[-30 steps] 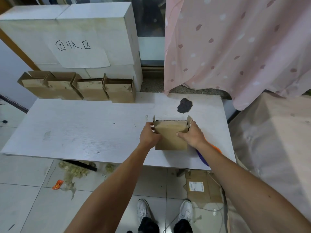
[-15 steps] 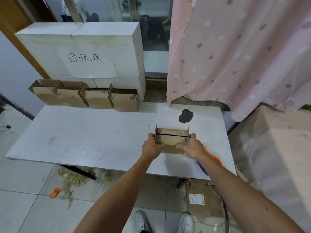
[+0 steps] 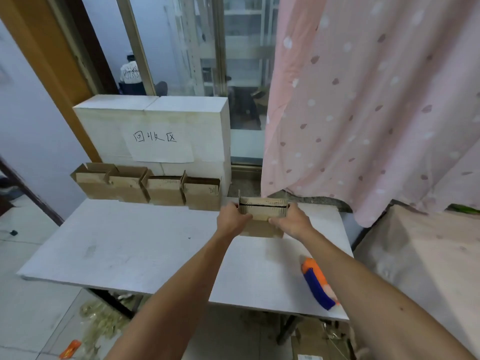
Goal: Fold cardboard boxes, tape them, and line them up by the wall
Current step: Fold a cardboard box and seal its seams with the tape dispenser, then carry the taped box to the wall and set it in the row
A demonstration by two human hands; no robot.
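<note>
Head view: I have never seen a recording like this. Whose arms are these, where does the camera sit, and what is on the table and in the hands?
There is no machine: a person wears one wide-angle camera on the head, looking down at their own bare arms. The left hand and right hand grip a brown cardboard box by its ends, near the far edge of the white table. Left of it, four open brown cardboard boxes stand in a row against a white block with a handwritten paper sign. An orange and blue tool, likely the tape dispenser, lies near the table's right front corner.
</note>
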